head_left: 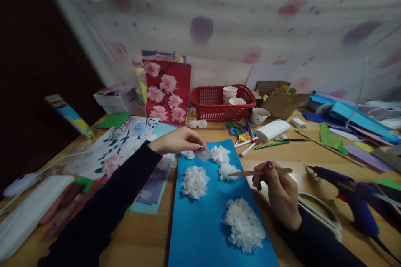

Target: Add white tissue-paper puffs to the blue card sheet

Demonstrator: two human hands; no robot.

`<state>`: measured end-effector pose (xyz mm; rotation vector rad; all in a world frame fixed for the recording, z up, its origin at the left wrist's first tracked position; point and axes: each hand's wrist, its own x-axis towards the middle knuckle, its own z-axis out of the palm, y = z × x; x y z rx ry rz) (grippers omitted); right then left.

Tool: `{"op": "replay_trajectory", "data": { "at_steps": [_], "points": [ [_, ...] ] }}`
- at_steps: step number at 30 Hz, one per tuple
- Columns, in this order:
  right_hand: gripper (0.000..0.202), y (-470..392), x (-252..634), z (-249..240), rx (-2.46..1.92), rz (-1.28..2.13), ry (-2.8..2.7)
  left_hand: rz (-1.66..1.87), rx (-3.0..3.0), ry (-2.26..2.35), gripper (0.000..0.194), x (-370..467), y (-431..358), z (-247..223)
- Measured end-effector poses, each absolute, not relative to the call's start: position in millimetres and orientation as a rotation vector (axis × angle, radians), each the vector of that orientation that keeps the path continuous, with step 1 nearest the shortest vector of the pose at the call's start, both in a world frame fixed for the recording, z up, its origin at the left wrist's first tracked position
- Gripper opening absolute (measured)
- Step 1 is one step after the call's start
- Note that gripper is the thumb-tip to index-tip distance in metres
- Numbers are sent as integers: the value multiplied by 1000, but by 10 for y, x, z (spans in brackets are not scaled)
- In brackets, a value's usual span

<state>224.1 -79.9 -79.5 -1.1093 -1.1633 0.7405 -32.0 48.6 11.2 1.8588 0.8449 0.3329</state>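
A blue sheet [200, 233] lies on the table, bearing several fluffy white paper flowers [194, 182]. Over its far part, my left hand [183, 139] pinches a small piece of thin white paper [204, 154]. My right hand [278, 192] grips a wooden stick [260, 172] like a pencil, at the sheet's right edge. The stick's pointed tip reaches a small white flower [227, 171] near the middle; I cannot tell whether they touch. A larger white flower [244, 225] sits at the near right of the sheet.
A red basket [216, 112] with white cups stands at the back, beside a red card [184, 79] with pink flowers. Scissors [322, 212] and a glue gun [354, 200] lie to the right. Paint pots [234, 131] and brushes [250, 148] sit beyond the sheet. Coloured papers [153, 190] lie left.
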Motion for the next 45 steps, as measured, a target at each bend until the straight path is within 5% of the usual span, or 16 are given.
{"op": "replay_trajectory", "data": {
  "at_steps": [12,45],
  "points": [
    [33,-770,2195,-690,-987,1020,-900,601,1225,800,20,357,-128,-445],
    [37,-728,2195,-604,-1039,1086,-691,554,924,767,15,411,-259,-463]
  ]
}}
